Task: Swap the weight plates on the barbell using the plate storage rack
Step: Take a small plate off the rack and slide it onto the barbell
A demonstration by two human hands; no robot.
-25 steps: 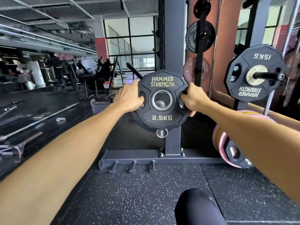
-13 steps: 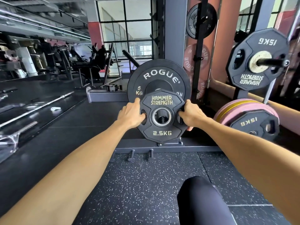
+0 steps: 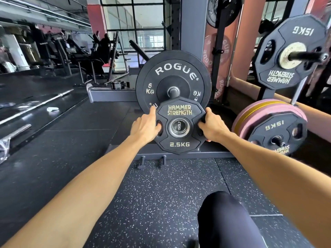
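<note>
Lowered since the 2 earlier pictures, the 2.5 kg Hammer Strength plate point(image 3: 180, 125) now sits below the peg that carries the 5 kg Rogue plate point(image 3: 173, 81), whose whole face has come into sight behind it.

Head view: the small plate is held upright in the air, in front of the base of the plate storage rack point(image 3: 192, 33), and its top edge overlaps the lower rim of the 5 kg plate. The left hand point(image 3: 146, 127) grips the left side, with the thumb hooked into the grip hole and one finger stretched up along the rim. The right hand point(image 3: 212, 128) grips the right side with the thumb in the opposite hole; the other fingers are curled behind the plate. A label reading 1500LB shows through the steel centre ring.

To the right, a 15 kg plate point(image 3: 291, 51) hangs on an upper peg, and another 15 kg plate point(image 3: 276, 133) rests low against pink and yellow discs.

I judge that this plate is light and stiff, with a rubber coating that gives good friction. The 2 side holes seem the best places to hold it, and 1 hand would probably be enough.
</note>
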